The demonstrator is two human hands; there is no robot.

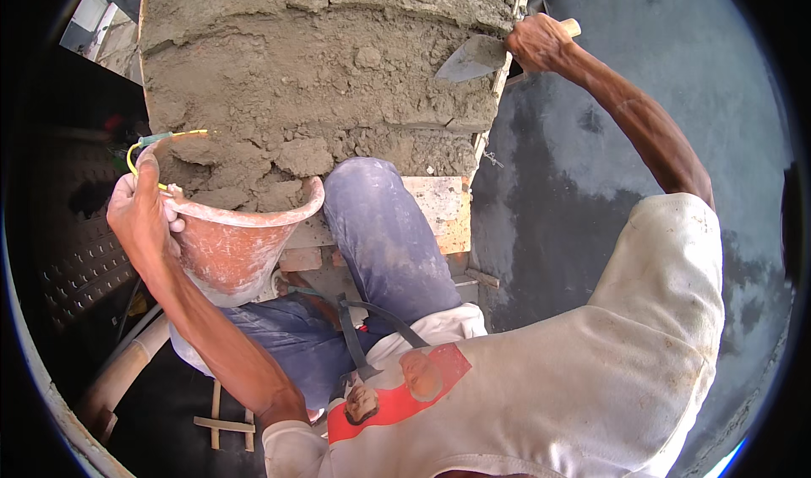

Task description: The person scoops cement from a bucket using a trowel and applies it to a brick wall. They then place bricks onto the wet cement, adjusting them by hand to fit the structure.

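Note:
My left hand (139, 208) grips the rim of a worn, reddish bucket (228, 254) at the left. A yellow-green wire (133, 159) with a pale sleeve loops up beside these fingers. Crumbly grey mortar (304, 155) lies at the bucket's mouth; I cannot tell how much of it is inside. My right hand (539, 43) is closed around the wooden handle of a pointed trowel (475, 58), at the far right edge of the mortar-covered steps (338, 73). The trowel's blade lies over the mortar, pointing left.
A thin wooden board (483, 140) edges the steps on the right, against a dark grey wall (591, 165). My bent knee (380, 208) is close to the lowest step, beside a speckled board (443, 212). Dark space with wooden pieces (224, 425) lies down at the left.

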